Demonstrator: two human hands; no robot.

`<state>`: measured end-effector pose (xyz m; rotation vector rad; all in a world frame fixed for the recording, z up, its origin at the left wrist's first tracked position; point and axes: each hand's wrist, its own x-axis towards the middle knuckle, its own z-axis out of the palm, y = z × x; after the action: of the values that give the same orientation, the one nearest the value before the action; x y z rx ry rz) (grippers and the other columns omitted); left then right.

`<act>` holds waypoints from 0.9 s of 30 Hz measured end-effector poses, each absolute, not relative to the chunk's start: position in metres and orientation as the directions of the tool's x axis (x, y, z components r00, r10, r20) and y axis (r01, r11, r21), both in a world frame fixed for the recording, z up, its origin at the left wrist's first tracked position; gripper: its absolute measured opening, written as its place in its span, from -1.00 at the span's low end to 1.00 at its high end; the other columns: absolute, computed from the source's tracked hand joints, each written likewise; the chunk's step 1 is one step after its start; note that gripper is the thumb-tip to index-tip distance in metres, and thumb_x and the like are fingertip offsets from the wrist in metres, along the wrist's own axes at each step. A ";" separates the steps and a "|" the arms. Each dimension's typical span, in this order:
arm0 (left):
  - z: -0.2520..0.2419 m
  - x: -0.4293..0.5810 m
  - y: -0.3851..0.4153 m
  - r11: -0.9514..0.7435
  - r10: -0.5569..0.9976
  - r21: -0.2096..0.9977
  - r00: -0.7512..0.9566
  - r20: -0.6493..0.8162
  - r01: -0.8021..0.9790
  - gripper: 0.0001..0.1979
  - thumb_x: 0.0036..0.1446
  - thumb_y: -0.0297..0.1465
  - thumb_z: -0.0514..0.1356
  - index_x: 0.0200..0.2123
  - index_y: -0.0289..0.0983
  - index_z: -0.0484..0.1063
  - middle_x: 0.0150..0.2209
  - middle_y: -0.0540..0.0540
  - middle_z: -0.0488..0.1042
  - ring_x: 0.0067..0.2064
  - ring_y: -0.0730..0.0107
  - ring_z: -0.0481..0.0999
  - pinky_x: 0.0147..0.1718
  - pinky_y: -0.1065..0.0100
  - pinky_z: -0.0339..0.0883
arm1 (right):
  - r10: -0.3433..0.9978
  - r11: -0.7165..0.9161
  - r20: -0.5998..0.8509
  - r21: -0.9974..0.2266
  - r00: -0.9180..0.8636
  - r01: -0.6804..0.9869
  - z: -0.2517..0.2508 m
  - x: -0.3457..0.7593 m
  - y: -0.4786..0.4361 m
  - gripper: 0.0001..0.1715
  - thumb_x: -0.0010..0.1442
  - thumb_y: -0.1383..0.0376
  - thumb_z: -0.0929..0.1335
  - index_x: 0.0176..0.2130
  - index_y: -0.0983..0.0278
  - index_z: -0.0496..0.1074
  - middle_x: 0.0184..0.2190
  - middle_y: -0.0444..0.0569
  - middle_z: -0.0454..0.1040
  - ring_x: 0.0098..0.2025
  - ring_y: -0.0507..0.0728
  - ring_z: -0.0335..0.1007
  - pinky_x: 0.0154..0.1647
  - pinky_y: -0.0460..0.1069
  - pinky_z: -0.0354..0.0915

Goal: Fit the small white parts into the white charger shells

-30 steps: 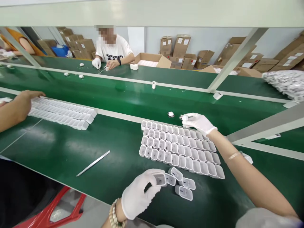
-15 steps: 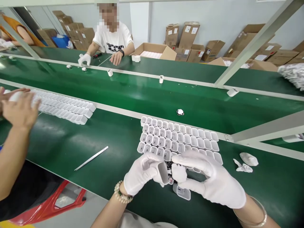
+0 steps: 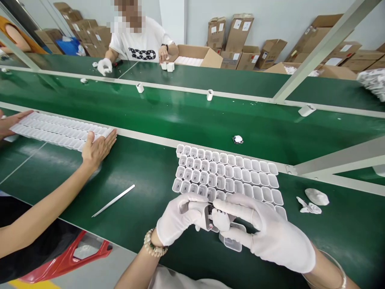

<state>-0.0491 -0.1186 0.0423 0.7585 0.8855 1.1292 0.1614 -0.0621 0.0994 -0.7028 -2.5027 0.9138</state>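
My gloved left hand [image 3: 176,222] is closed around a small white plastic case [image 3: 207,216], its mouth turned to the right. Between the thumb and fingers of my gloved right hand [image 3: 273,237] is a small circuit board with a white lumpy part [image 3: 221,220] on it. The board's dark edge sits at the case's mouth, partly inside; how deep it goes is hidden. Below my right fingers lies a loose white case [image 3: 232,243], partly covered. Just beyond both hands, several rows of open white cases [image 3: 221,169] stand on the green bench.
White tweezers [image 3: 113,200] lie to the left. A co-worker's hand [image 3: 98,148] presses against another block of white cases [image 3: 60,130]. Crumpled white pieces [image 3: 316,196] lie right. Another board [image 3: 238,139] sits on the green belt. A metal post [image 3: 325,52] slants up at right.
The board has moved left into the case's mouth. At left, the co-worker's hands have spread to both ends of their case block. Across the belt, another person's bare hand moved to small white boxes.
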 end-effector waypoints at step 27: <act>0.044 -0.034 -0.117 0.349 0.936 0.881 0.075 -0.344 -0.319 -0.51 0.00 -0.06 0.39 -0.17 -0.35 0.57 -0.33 -0.14 0.59 -0.59 0.47 0.45 -0.59 0.41 0.37 | 0.717 0.403 -0.153 -0.705 -0.680 0.583 0.101 0.157 -0.073 -0.79 0.23 0.36 0.29 -0.23 0.12 0.51 -0.30 -0.09 0.48 -0.34 0.07 0.44 -0.36 -0.04 0.43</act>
<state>-0.0339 -0.1166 0.0442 0.7162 1.1023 1.0729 0.1571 -0.0734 0.1013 -1.1623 -2.4804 1.1395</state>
